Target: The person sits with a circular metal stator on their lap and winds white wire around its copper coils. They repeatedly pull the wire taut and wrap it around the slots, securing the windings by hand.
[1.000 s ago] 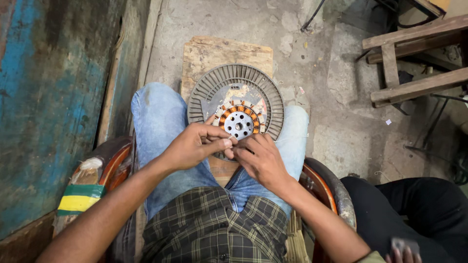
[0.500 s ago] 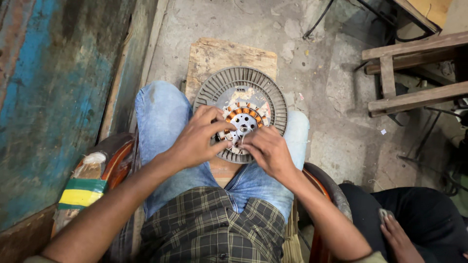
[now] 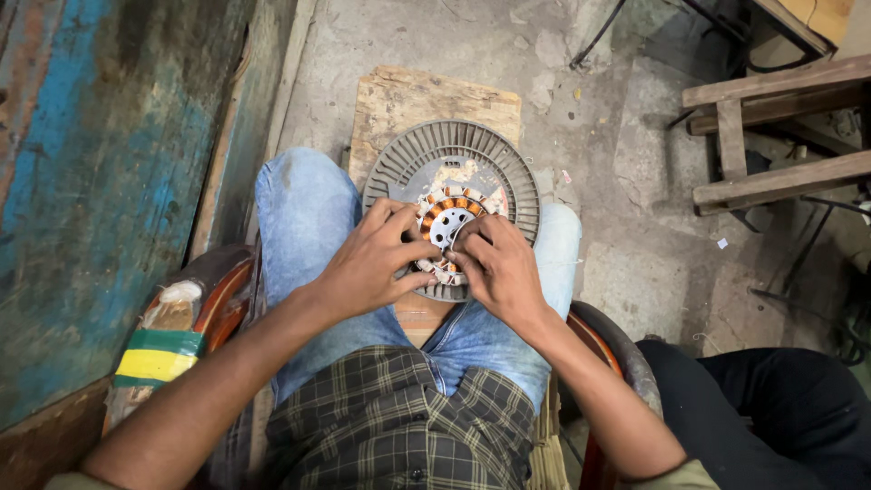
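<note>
Both hands rest on the motor (image 3: 451, 195) lying across the knees. The left hand (image 3: 370, 263) curls half-closed, fingertips pinching at the coils (image 3: 442, 207); the right hand (image 3: 502, 268), likewise curled, presses beside it. A board (image 3: 426, 98) lies beyond.

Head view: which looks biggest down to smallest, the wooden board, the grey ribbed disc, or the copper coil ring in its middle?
1. wooden board, though the disc and the knees hide part of it
2. grey ribbed disc
3. copper coil ring, partly under both hands
</note>
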